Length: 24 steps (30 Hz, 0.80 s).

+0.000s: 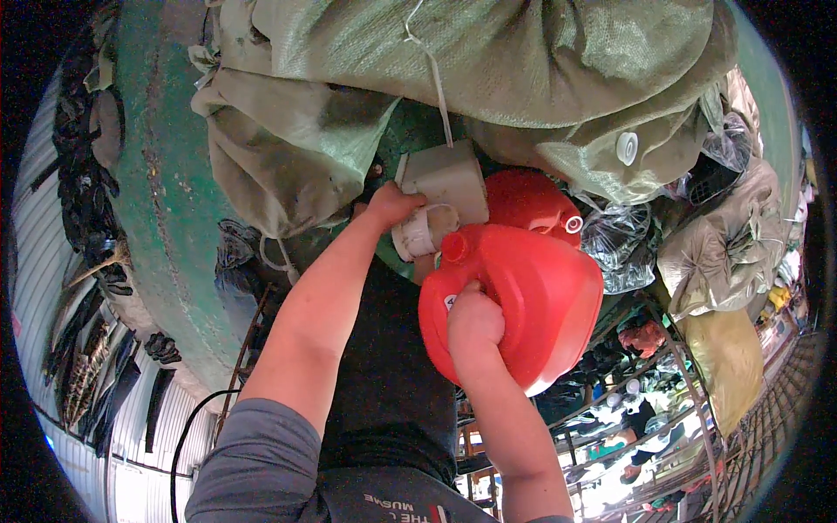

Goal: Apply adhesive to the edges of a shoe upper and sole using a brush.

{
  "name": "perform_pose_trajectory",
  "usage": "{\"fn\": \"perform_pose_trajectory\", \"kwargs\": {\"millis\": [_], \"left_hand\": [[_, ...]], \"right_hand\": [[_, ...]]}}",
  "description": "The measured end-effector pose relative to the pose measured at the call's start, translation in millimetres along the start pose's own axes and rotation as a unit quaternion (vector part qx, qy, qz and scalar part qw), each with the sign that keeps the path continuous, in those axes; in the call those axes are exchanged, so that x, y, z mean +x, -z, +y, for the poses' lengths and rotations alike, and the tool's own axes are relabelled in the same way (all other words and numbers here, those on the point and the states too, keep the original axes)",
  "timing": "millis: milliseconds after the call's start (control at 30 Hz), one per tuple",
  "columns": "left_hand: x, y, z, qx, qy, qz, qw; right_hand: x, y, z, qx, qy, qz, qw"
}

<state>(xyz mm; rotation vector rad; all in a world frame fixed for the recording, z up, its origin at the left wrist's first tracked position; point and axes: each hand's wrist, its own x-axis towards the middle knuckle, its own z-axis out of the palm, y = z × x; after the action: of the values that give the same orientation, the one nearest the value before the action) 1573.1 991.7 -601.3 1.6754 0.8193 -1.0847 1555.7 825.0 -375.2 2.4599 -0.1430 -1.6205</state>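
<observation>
My right hand [475,324] is closed round the handle of a large red plastic jug [545,301], which is tilted in front of my body, its capped neck toward the upper left. My left hand [397,207] grips the edge of a grey-white square plastic container [449,179]; the fingertips are partly hidden. Just below that container, close to the left hand, is a small round white tub [427,231], touching or nearly touching it. A second red jug [527,205] with a white ring on its spout lies behind the held jug, partly covered by it.
Big woven sacks [514,52] fill the far side, one bearing a loose white cap [626,148]. Clear plastic bags [617,248] and a yellowish sack [722,366] stand at the right. Metal bars [689,375] run at lower right. Green floor [166,218] shows at left.
</observation>
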Motion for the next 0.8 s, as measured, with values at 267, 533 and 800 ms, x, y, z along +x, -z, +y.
{"fn": "perform_pose_trajectory", "kwargs": {"millis": [267,533,800], "left_hand": [[2.6,2.2,-2.4,0.002,0.012,-0.002,1.000],[-6.4,0.5,8.4,0.006,0.022,0.007,1.000],[-7.0,6.3,13.3,0.026,0.029,-0.006,0.999]], "right_hand": [[-1.5,5.3,-2.5,0.020,-0.002,-0.020,1.000],[-1.0,5.1,-0.6,0.021,-0.006,-0.021,1.000],[-2.1,5.1,-2.1,0.008,0.006,-0.001,1.000]]}}
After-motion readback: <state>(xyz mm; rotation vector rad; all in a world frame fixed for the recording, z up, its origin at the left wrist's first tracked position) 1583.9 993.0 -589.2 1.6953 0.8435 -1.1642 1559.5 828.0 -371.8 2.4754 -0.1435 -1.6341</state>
